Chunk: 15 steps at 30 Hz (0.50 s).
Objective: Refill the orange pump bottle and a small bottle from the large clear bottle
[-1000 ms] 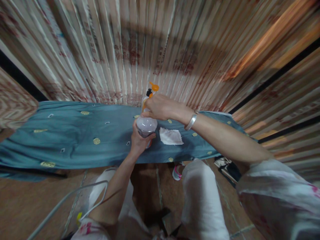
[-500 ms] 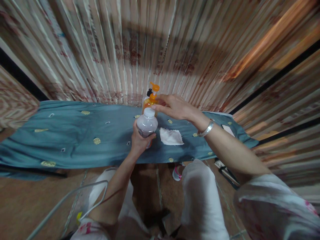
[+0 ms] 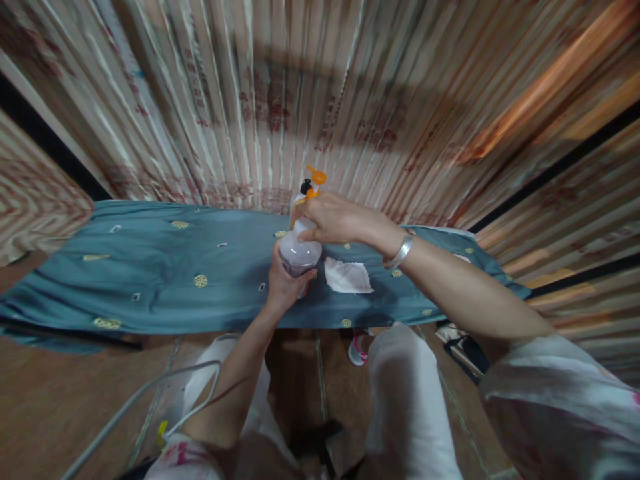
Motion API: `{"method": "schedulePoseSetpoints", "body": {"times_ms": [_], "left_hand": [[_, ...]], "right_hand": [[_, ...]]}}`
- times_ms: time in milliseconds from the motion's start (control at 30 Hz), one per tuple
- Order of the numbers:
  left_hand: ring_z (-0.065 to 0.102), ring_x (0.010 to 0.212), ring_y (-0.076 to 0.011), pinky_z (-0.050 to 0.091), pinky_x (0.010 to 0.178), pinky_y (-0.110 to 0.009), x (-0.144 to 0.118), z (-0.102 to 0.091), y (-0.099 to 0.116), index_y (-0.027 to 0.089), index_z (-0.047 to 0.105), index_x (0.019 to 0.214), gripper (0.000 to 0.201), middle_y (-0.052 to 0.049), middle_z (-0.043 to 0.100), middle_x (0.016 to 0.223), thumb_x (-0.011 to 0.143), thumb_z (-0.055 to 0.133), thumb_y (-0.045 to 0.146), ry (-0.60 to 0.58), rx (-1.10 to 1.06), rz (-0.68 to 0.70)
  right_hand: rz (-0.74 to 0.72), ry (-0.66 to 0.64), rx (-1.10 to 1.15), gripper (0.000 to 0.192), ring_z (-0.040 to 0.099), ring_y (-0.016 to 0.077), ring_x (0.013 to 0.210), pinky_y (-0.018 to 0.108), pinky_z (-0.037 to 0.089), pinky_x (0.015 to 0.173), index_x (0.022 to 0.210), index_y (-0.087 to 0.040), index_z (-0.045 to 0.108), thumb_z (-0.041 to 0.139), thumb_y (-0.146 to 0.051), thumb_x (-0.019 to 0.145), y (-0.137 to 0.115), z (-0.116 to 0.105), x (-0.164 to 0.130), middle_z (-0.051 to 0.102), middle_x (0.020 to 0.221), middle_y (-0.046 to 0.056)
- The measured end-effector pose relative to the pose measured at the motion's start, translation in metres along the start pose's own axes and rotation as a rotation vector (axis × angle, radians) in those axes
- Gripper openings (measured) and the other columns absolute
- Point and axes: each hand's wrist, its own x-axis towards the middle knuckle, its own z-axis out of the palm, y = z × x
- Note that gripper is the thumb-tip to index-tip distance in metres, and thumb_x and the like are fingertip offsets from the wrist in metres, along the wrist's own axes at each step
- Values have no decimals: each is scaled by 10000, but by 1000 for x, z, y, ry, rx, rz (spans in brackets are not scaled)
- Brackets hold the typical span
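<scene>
Left hand (image 3: 286, 283) clasping pale bottle (image 3: 300, 252) — base partly hidden; right hand (image 3: 334, 219) pinching white cap (image 3: 301, 226) — pump bottle (image 3: 319, 178) behind partly covered.

Mid-frame, the person's left-hand grip (image 3: 285, 285) wraps round a pale, rounded bottle (image 3: 300, 252), while the right-hand grip (image 3: 336, 219) pinches its white cap (image 3: 301, 227). Just past them, an orange pump top (image 3: 319, 178) and a black top (image 3: 305, 187) poke up. A small white cloth (image 3: 349, 277) lies right of centre on the blue-draped desk (image 3: 155, 280), ribbed backdrop (image 3: 310, 80) above.

Bottle (image 3: 301, 251) is looking like smooth, glossy plastic; bangle (image 3: 401, 253) is gleaming like polished metal; blue-green cover (image 3: 155, 267) is showing matt, creased cloth.
</scene>
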Motion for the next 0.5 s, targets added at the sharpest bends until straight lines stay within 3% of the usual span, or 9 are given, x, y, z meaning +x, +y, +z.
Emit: {"method": "schedulePoseSetpoints", "body": {"times_ms": [133,233,333,500], "left_hand": [[716,1188,-320,588,989,-436,0,0,1,237,419,1506,1096,-113,720,1319,575,985,351,4,-4,-23],[722,1174,-317,589,981,-435,-1,0,2,243,421,1506,1095,-108,730,1308,573,985,336,9,-4,-37],[722,1176,-312,588,992,-433,-1,0,3,238,422,1507,1092,-116,728,1316,575,982,338,8,-16,-28],[717,1185,-317,583,1002,-442,0,1,3,247,445,1492,1055,-111,721,1324,582,973,319,18,-6,-20]], "right_hand": [[35,12,-2,478,692,320,1157,378,476,949,1328,-79,690,679,-446,1022,2,-1,0,764,1234,199],[76,8,-31,421,693,325,1166,380,474,957,1243,-54,730,616,-415,1060,-2,-1,0,769,1198,220],[24,-20,-18,356,691,292,1173,353,465,970,1286,-95,715,689,-330,1020,-2,-2,0,767,1232,178],[33,23,-8,449,681,313,1184,374,469,989,1293,-85,695,685,-442,1022,-1,-3,0,756,1237,194]]}}
